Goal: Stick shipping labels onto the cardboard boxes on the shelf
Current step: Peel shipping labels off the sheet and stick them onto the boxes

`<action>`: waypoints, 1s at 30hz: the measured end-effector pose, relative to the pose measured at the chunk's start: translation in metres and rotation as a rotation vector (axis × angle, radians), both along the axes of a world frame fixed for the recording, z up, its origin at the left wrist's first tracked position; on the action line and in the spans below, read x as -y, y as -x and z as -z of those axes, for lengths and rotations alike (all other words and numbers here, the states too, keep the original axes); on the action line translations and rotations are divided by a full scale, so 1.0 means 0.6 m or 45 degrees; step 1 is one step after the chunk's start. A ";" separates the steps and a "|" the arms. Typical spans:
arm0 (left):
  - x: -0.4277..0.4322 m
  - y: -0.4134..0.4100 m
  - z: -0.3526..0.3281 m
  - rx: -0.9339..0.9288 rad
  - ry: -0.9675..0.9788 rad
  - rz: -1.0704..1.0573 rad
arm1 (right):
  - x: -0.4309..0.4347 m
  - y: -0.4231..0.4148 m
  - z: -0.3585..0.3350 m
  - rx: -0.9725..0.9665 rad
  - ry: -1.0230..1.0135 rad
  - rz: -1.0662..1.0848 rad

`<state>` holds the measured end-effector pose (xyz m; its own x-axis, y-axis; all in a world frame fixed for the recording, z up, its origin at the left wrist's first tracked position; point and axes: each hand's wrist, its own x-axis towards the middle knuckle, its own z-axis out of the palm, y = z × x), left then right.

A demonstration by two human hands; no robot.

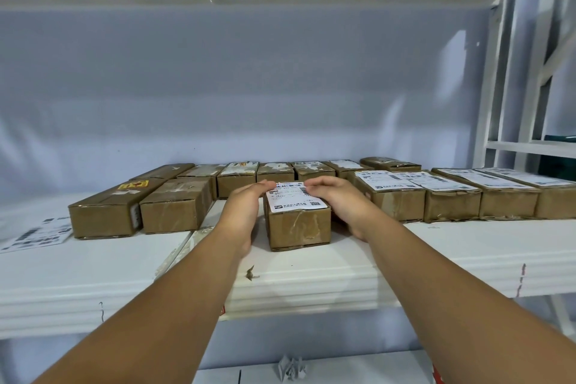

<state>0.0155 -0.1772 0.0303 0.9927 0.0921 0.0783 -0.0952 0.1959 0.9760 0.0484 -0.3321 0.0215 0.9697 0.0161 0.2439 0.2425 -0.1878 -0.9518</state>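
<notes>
A brown cardboard box (pixel 299 229) stands near the middle of the white shelf (pixel 436 246), pulled forward from the rows behind. A white shipping label (pixel 294 200) lies on its top. My left hand (pixel 246 209) is at the box's left side, its fingertips touching the label's far left corner. On the right side is my right hand (pixel 339 203), with its fingertips on the label's far right corner. Both hands have fairly straight fingers pressing down.
Two unlabelled boxes (pixel 140 209) lie left of the middle box. Several labelled boxes (pixel 452 196) line the right. More boxes (pixel 274 171) stand along the back row. A sheet of labels (pixel 37 232) lies at the shelf's left end. Crumpled paper (pixel 291 368) rests on the lower shelf.
</notes>
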 end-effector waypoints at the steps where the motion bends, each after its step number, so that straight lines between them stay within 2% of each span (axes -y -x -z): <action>1: -0.001 -0.003 0.002 0.014 -0.016 -0.020 | 0.000 0.002 -0.001 -0.007 -0.001 -0.008; 6: -0.004 -0.018 0.008 0.065 -0.033 -0.088 | 0.000 0.004 -0.004 -0.046 0.019 -0.041; 12: 0.000 -0.020 0.011 0.043 -0.046 -0.014 | -0.001 -0.001 -0.001 -0.063 -0.002 -0.029; 19: -0.008 -0.032 0.019 0.060 0.036 -0.165 | 0.002 -0.006 0.003 0.009 0.032 0.070; 21: -0.006 -0.030 0.019 0.090 -0.082 -0.094 | 0.006 -0.007 0.004 0.107 0.144 0.164; 23: -0.003 -0.021 0.017 0.145 -0.258 0.088 | 0.006 -0.007 0.004 0.178 0.245 0.286; 27: 0.000 -0.022 0.029 0.254 -0.502 0.380 | 0.006 0.003 -0.002 0.265 0.124 0.291; 30: -0.001 -0.037 0.039 0.312 -0.590 0.342 | 0.003 0.019 -0.007 0.389 0.286 0.371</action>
<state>0.0377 -0.1768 0.0067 0.9244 -0.2585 0.2805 -0.3349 -0.1975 0.9213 0.0372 -0.3337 0.0258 0.8261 -0.1608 0.5401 0.4114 -0.4827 -0.7731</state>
